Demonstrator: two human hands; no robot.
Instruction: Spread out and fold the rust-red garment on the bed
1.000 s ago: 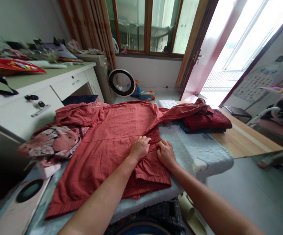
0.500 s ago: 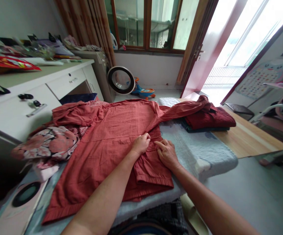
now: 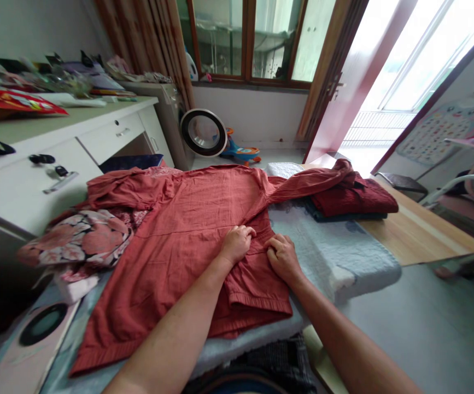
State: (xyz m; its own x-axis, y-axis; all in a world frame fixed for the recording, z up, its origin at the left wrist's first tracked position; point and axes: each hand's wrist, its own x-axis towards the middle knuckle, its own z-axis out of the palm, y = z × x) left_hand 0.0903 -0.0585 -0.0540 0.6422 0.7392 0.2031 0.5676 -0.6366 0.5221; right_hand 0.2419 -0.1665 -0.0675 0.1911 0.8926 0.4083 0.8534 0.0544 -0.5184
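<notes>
A rust-red long-sleeved garment (image 3: 187,219) lies spread on a pale blue padded cover, its right side folded inward near me and its gathered hem towards me. My left hand (image 3: 238,242) rests at the folded part, fingers curled and closed on the cloth. Just right of it, my right hand (image 3: 282,256) grips the outer edge of the fold with bent fingers. One sleeve (image 3: 310,183) stretches right, its end lying over a folded dark red garment (image 3: 357,197). The fingertips of both hands are partly hidden in the cloth.
Floral cloth (image 3: 81,235) lies bunched at the left beside a white desk (image 3: 64,164) with drawers. The padded cover (image 3: 339,257) drops off at the right, near a wooden board (image 3: 421,224). A round-doored appliance (image 3: 204,133) stands open behind, near a blue toy (image 3: 243,153).
My right hand has shifted slightly right, and its extended index finger has curled in on the fold's edge. My left hand's fingers have moved a little to the right.
</notes>
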